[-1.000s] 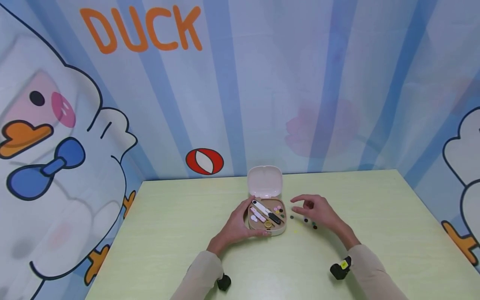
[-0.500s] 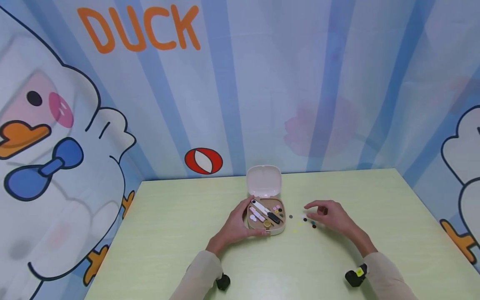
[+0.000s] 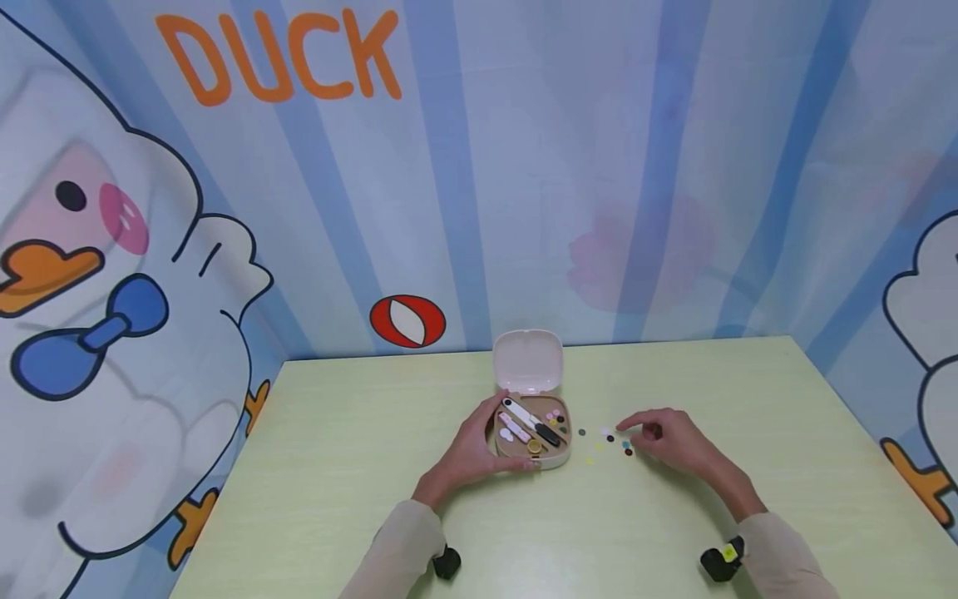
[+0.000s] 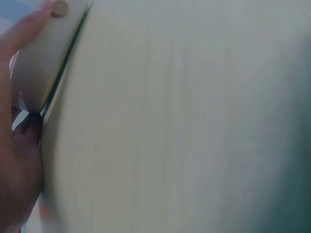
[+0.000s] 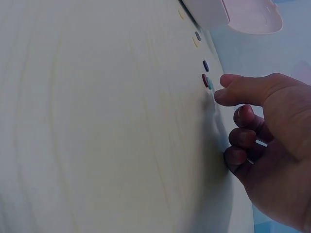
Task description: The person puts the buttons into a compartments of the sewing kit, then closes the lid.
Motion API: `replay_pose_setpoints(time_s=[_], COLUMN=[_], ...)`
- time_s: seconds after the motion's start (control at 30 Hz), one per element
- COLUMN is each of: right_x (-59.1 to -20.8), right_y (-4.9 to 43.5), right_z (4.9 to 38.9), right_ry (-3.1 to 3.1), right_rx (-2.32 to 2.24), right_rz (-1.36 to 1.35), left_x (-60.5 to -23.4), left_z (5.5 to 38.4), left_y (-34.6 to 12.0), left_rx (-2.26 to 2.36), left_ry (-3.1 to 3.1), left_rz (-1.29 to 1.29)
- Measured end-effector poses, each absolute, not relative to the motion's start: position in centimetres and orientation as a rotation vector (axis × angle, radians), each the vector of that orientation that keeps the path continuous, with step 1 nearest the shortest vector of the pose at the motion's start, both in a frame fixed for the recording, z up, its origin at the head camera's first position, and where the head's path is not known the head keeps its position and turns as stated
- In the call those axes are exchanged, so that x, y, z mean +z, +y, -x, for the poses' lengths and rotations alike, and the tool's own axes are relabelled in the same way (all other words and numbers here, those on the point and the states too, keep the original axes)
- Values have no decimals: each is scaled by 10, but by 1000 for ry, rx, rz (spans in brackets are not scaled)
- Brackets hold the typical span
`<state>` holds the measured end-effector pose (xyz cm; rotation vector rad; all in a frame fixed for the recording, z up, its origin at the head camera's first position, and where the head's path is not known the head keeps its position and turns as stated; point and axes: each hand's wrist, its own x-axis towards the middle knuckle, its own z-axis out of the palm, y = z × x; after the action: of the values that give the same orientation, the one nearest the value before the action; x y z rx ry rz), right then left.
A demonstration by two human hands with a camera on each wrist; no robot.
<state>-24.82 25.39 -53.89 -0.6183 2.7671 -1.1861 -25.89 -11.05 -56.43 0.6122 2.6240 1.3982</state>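
Observation:
My left hand (image 3: 469,445) grips the left side of a small pale box (image 3: 555,462), with the thumb along its front wall. The box's lid (image 3: 528,361) stands raised at the back. Inside lie a slim white-and-black tool (image 3: 533,423), a pink patterned strip (image 3: 515,428), a gold round piece (image 3: 535,447) and several small buttons (image 3: 555,415). My right hand (image 3: 677,441) hovers just right of several loose buttons (image 3: 627,452) on the table. Its index finger and thumb reach out apart, while the other fingers curl; I see nothing held. In the right wrist view, dark red and blue buttons (image 5: 205,66) lie near the fingertips.
The pale green table (image 3: 359,449) ends at the back against a blue striped curtain (image 3: 524,166) with duck drawings. A dark grey button (image 3: 582,433) and yellow buttons (image 3: 590,460) lie between the box and my right hand. Black wrist cameras (image 3: 447,563) hang under both sleeves.
My right hand has moved right and a little nearer, away from the box to the loose buttons, and its fingers have lowered. The left hand and box stay in place.

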Motion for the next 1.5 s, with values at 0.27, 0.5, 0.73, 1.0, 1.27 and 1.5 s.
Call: replay_pose_setpoints(time_s=[0.27,0.5,0.73,1.0,1.27,1.5], right_x=[-541,-543,-543,-539,-539,-541], right_y=[258,259,259,256,256,256], right_z=[248,248,248,247,246,248], right_ry=[2745,2732,2730,2706,2705,2705], right_rx=[-1191,-1183,-1177,-1178,-1190,-1189], right_rz=[637,699,735,719,693,693], left_x=[-563,-564,-564,-563,-564,-562], left_z=[259,259,259,259,259,257], left_y=[-110,-111,-110,-111,-111,-111], left_rx=[1400,1405,1401,1420,1416,1407], left_ry=[2623,2619,2619,2616,2622,2615], left_rz=[-613,-622,-614,-635,-635,-613])
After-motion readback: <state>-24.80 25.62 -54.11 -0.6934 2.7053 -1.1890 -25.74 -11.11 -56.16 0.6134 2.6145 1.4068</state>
